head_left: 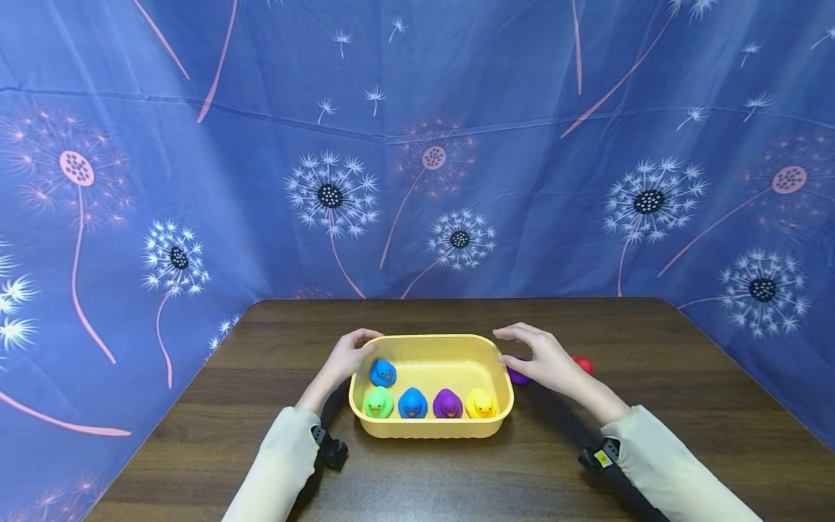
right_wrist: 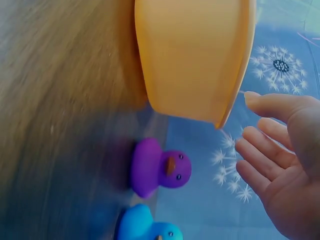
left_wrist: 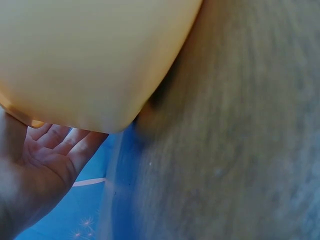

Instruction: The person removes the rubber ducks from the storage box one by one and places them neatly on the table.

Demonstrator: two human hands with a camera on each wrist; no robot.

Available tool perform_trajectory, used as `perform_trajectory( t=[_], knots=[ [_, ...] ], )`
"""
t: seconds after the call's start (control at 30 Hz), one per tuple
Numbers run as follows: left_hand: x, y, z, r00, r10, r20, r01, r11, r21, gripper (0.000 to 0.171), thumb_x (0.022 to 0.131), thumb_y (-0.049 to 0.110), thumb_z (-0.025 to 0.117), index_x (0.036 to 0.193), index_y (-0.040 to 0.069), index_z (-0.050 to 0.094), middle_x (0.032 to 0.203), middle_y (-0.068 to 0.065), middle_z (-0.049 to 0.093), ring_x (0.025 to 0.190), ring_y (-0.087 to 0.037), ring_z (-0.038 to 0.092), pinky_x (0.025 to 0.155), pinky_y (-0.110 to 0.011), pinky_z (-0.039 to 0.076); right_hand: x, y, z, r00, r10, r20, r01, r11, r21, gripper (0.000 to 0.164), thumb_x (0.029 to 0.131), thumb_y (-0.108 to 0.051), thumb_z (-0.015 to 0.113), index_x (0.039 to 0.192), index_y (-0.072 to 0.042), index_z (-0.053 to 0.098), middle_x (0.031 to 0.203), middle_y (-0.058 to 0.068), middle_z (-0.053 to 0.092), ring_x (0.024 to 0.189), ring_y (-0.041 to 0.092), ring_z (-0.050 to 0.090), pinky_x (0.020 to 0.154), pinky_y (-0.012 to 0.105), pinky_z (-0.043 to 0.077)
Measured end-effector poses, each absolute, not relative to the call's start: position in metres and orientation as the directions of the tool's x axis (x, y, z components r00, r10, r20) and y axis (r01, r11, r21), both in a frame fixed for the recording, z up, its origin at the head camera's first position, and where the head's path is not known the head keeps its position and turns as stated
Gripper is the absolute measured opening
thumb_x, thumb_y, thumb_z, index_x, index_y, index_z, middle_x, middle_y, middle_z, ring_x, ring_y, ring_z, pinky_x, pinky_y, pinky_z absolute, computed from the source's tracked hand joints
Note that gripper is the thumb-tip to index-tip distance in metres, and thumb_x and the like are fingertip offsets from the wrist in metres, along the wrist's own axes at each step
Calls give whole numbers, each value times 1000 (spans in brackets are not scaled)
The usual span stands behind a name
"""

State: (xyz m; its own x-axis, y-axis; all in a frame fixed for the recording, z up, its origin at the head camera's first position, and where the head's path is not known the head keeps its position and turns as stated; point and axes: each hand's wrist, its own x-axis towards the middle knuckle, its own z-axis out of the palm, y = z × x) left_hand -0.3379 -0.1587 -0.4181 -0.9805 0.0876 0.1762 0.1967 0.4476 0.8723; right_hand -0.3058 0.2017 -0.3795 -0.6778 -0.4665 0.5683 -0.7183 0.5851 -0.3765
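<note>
A yellow plastic tub [head_left: 430, 430] stands on the table in the middle of the head view. Inside it are a blue duck [head_left: 383, 373] at the back left and a front row: a green duck [head_left: 378, 403], another blue duck [head_left: 413, 404], a purple duck [head_left: 447, 404] and a yellow duck [head_left: 480, 404]. My left hand [head_left: 341, 362] grips the tub's back left rim, thumb at the edge and fingers behind. My right hand [head_left: 551, 360] is held off the tub's right end, thumb and fingers apart, with nothing in it.
Outside the tub on the right, partly behind my right hand, sits a purple duck [right_wrist: 146, 167], with a blue duck [right_wrist: 142, 225] beside it. A red object [head_left: 583, 364] shows behind my right wrist. A blue dandelion-print cloth [head_left: 404, 239] hangs behind the wooden table [head_left: 457, 482].
</note>
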Motion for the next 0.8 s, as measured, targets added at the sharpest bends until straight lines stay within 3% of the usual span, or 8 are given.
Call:
perform_trajectory(
  t=[0.4,0.8],
  knots=[
    [-338,-157,-419,-979,73,191,203,461,864,21,92,7,55,110,2,64,107,-14,66,100,-27,59,90,-42,46,-309,183,-378,-669,-489,560,-734,553,-395,43,73,-11,79,113,-4,65,109,6,67,100,22,62,85,42,51],
    [-339,-158,-420,-976,78,204,216,458,862,21,91,8,56,109,1,65,105,-14,66,95,-23,59,86,-34,46,-310,162,-379,-658,-511,553,-750,512,-420,43,76,-16,78,114,-3,65,110,6,67,101,24,62,87,43,50]
  ],
)
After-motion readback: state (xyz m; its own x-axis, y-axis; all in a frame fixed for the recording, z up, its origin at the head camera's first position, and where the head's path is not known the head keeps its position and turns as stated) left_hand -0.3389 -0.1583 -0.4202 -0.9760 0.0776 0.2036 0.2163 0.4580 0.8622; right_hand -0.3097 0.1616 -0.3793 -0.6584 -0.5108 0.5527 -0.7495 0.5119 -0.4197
